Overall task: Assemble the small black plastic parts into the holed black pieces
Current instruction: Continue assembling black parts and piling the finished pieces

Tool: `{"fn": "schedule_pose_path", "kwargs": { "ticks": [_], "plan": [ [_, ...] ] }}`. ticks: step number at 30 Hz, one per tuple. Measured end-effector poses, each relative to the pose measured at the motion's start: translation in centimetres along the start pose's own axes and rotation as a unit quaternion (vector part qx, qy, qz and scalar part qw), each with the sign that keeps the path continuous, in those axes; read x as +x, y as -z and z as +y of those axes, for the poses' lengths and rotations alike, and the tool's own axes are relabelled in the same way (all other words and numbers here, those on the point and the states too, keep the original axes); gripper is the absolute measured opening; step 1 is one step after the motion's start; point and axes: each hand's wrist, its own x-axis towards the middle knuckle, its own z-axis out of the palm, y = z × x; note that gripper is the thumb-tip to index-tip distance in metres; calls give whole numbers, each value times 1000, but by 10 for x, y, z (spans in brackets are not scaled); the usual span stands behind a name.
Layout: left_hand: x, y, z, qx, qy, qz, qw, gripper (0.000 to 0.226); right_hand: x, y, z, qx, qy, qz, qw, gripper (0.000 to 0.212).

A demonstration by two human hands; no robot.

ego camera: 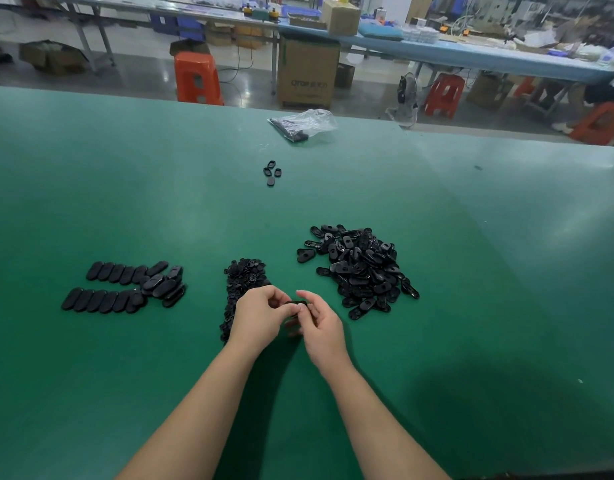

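My left hand (260, 315) and my right hand (321, 325) meet above the green table (472, 271), and both pinch one holed black piece (296, 302) between their fingertips; most of that piece is hidden. A heap of holed black pieces (362, 268) lies just right of my hands. A strip-shaped pile of small black plastic parts (241, 282) lies under and beyond my left hand. Two rows of oval black pieces (125, 285) are laid out at the left.
Several loose black pieces (272, 173) lie further back in the middle. Behind them, near the table's far edge, sits a clear plastic bag (305, 124) with dark parts. Past the edge are orange stools (196, 77), a cardboard box (307, 71) and long workbenches.
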Motion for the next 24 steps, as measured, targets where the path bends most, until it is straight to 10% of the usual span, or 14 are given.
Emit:
{"fn": "schedule_pose_path", "kwargs": {
  "ticks": [24],
  "plan": [
    [-6, -6, 0, 17, 3, -12, 1000, 11, -1, 2, -3, -39, 1, 7, 999, 21]
  ]
}}
